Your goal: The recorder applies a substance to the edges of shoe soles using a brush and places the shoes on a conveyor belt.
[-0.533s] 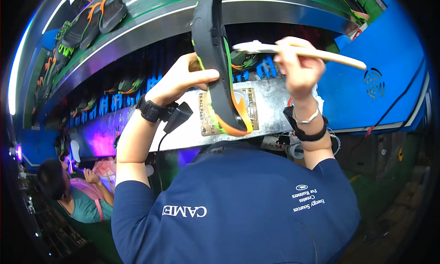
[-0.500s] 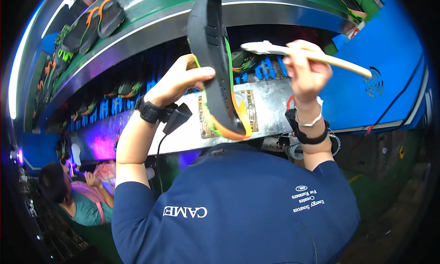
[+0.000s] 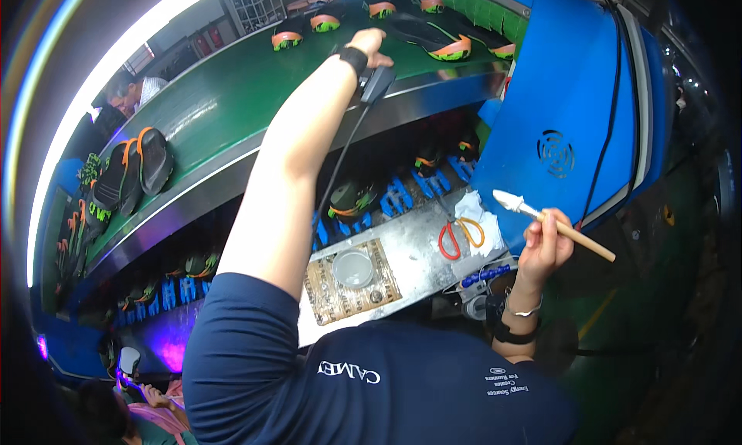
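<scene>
Your right hand (image 3: 549, 244) is closed in a narrow grip around the wooden handle of a brush (image 3: 585, 240), the white-coated head pointing up and to the left, clear of everything around it. Your left hand (image 3: 371, 48) is stretched out over the green conveyor belt (image 3: 232, 105), its fingers partly bent; you can't tell from this view whether they hold or touch anything. Just to the right of that hand lies a black shoe sole (image 3: 425, 35) with an orange and green end, resting on the belt, and more soles of the same kind sit around it. A black strap and a small dark device with a cable (image 3: 344, 161) are on your left wrist; a silver bracelet (image 3: 528, 312) and another black strap are on your right. Below the belt, on the metal desk (image 3: 417, 252), a round translucent bowl (image 3: 353, 268) stands on a printed brown sheet (image 3: 325, 302). To its right lie scissors (image 3: 450, 242) with one red and one orange handle loop, beside a crumpled white cloth (image 3: 487, 240). Blue clamps (image 3: 396, 198) line the desk's far side, and a blue panel (image 3: 533, 97) with a round vent rises at the right.
</scene>
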A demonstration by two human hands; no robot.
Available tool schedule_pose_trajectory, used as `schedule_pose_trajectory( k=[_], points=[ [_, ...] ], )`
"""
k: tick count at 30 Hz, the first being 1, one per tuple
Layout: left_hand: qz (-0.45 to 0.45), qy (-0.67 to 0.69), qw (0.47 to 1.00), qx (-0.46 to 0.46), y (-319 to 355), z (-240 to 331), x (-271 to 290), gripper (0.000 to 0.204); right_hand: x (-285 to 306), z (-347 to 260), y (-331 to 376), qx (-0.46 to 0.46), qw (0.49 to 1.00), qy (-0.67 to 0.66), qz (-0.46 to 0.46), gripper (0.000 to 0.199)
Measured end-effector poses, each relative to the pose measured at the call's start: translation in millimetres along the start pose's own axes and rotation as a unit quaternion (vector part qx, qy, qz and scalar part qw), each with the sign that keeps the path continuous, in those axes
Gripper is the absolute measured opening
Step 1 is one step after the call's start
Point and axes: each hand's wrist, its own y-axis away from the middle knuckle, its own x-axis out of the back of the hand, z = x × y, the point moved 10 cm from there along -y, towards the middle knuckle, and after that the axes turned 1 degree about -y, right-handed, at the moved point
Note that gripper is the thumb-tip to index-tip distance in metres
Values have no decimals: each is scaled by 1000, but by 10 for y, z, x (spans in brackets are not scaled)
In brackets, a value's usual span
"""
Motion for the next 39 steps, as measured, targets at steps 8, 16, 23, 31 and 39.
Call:
schedule_pose_trajectory(
  k=[8,16,23,31,39],
  points=[
    [63,-409,905,-98,1614,75,1421,39,-381,638,94,-107,991,-49,-65,10],
    [492,-753,437,-22,3411,548,3272,68,-1224,905,351,-142,975,-46,-166,12],
    [443,-622,643,64,3485,249,3804,76,-1445,919,545,-154,968,-57,-189,12],
    [524,-451,709,-138,4289,51,3697,102,-1573,971,692,-164,965,-54,-197,12],
    [560,-223,701,-381,4355,-8,3585,82,-1545,929,759,-163,965,-26,-203,11]
  ],
)
